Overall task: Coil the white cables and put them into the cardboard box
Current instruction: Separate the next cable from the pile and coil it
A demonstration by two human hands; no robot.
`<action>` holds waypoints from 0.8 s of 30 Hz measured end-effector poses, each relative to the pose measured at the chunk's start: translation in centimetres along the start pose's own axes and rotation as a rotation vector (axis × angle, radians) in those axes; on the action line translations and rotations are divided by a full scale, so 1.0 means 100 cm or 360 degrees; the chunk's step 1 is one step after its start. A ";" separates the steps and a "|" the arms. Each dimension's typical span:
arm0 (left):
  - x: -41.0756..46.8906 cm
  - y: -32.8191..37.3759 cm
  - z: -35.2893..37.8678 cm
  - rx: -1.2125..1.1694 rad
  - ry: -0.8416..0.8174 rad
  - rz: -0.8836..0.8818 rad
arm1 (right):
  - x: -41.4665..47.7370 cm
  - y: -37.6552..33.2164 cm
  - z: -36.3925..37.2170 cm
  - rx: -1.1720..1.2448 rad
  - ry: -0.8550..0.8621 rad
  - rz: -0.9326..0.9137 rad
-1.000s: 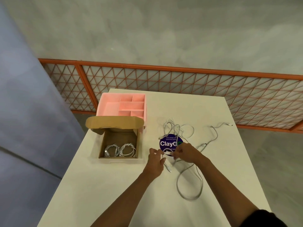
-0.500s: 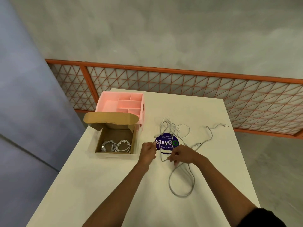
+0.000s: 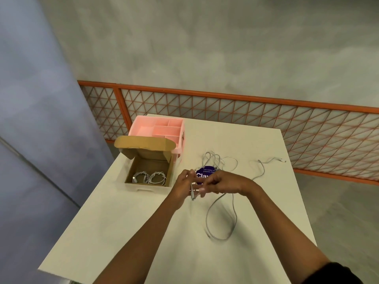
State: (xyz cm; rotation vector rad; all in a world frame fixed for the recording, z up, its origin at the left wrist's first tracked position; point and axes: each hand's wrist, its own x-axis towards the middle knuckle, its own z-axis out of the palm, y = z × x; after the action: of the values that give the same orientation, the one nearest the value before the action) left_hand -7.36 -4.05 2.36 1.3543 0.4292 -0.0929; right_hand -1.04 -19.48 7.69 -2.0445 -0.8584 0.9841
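Pinching one white cable point(image 3: 221, 239), left hand point(image 3: 183, 186) and right hand point(image 3: 222, 183) half-hide a purple "Clay" sticker point(image 3: 202, 175).

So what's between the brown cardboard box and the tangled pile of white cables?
In head view: the left hand, pinching a white cable, and a round purple sticker partly behind the right hand.

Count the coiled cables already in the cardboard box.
2. The left coil and the right coil lie side by side on the floor of the cardboard box; its near wall may hide a sliver.
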 end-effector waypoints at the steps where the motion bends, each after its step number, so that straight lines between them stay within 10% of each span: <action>1: -0.004 -0.002 0.001 0.0092 -0.0031 0.0003 | -0.002 -0.001 -0.001 -0.0026 0.0034 -0.0004; 11: -0.034 0.011 0.007 0.0119 -0.0444 0.0046 | -0.019 -0.013 -0.016 0.0059 0.0454 -0.0157; 24: -0.038 0.014 -0.006 -0.0850 -0.0717 -0.0151 | -0.013 -0.031 -0.017 0.0289 0.0892 -0.0241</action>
State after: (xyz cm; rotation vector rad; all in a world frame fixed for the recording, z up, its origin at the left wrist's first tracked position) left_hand -10.62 -3.86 4.90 0.7547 0.1190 -0.3313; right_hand -1.06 -19.41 11.44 -1.9191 -0.5849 0.3544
